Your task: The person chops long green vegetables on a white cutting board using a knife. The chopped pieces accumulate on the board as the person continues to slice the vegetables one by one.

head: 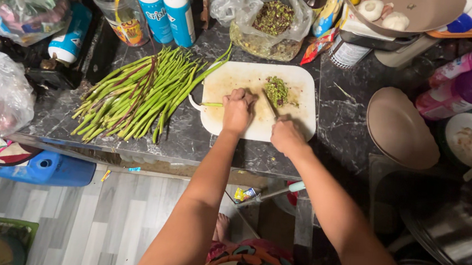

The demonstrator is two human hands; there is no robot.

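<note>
A: What is the left hand (238, 108) doing?

B: It is curled into a loose fist, pressing a thin green stalk (212, 104) down on the white cutting board (300, 89). The stalk is slender and pale green, and its free end pokes out past the thumb side toward the board's handle.

A: And the right hand (286, 135)?

B: Closed around a knife (269, 102), whose blade angles up away from it toward the left knuckles. The handle is hidden in the grip.

A: Anything cut already?

B: A small heap of finely chopped green bits (277, 89) lies on the board just beyond the blade tip.

A: More stalks?

B: A big loose bundle of long green stalks (140, 92) lies on the dark stone counter (344, 121), well out past the left hand.

A: Containers?

B: Beyond both hands, a clear plastic bag (269, 21) holds more chopped green and brownish pieces. Out beyond the right hand, an upturned brown bowl (399, 127) rests on the counter, and further off a white bowl (471, 144) holds something pale with a spoon in it.
</note>
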